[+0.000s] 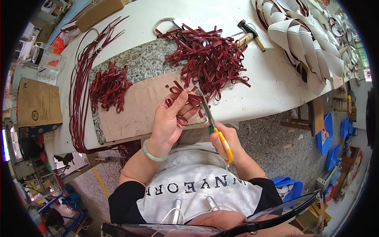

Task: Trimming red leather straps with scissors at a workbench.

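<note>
My left hand (170, 116) pinches several dark red strap bows (184, 96) between thumb and fingers, above a beige board (138, 104). Yellow-handled scissors (221, 142) are gripped in my right hand (231, 140), their blades pointing up and away beside the bows. Whether the blades touch a strap end, I cannot tell. Just beyond my hands lies a large heap of dark red bows (213, 55). To the left, a smaller pile of bows (109, 87) rests partly on the board and partly on a speckled stone slab (138, 59).
Long dark red straps (81, 91) run along the table's left side and hang over its edge. A hammer (252, 34) lies beyond the heap. White curved shoe pieces (304, 43) are stacked at the right. A brown paper bag (39, 102) stands far left; blue bins (325, 134) stand right.
</note>
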Available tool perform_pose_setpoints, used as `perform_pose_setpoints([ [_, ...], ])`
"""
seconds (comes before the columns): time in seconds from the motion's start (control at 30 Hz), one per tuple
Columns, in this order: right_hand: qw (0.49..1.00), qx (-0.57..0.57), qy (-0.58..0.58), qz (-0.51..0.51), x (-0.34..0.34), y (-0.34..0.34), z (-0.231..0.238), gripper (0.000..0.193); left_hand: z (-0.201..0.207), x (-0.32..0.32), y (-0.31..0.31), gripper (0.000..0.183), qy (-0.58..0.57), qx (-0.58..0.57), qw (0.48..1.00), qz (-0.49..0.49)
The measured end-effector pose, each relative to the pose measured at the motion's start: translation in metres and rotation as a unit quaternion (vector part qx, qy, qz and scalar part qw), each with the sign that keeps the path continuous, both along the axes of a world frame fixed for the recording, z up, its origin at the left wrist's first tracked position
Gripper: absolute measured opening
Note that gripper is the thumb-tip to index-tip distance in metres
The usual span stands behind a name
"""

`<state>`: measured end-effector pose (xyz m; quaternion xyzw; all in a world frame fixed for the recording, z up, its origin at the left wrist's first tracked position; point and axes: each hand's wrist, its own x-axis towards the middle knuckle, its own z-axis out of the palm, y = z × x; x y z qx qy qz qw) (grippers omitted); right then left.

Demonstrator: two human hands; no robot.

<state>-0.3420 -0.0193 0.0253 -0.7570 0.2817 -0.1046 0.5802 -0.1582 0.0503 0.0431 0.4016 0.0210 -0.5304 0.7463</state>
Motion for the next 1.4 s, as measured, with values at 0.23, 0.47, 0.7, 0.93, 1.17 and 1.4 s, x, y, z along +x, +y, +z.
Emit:
perform_pose_setpoints([
  [0.23,0.992,0.073,-0.050,-0.088,-0.015,-0.015,-0.002,0.055,0.012,0.086,0.026,0.033,-0.478,0.181,0.859,0.037],
  [0.47,0.993,0.060,-0.070,-0.069,-0.009,-0.010,-0.002,0.052,0.020,0.129,-0.026,0.044,-0.827,0.217,0.518,-0.021],
  [0.7,0.995,0.070,-0.044,-0.048,-0.003,-0.001,-0.006,0.053,-0.025,0.179,-0.115,0.028,-0.864,0.093,0.493,-0.036],
  [0.93,0.996,0.071,-0.034,-0.048,-0.010,-0.008,-0.010,0.052,-0.008,0.183,-0.101,0.020,-0.876,0.125,0.453,-0.108],
  [1.17,0.998,0.065,-0.007,-0.026,-0.013,-0.018,0.000,0.047,0.025,0.143,-0.046,0.028,-0.804,0.109,0.554,-0.188],
  [1.4,0.998,0.060,0.001,-0.002,-0.007,-0.008,-0.011,0.042,0.022,0.113,-0.029,0.027,-0.804,0.068,0.556,-0.198],
])
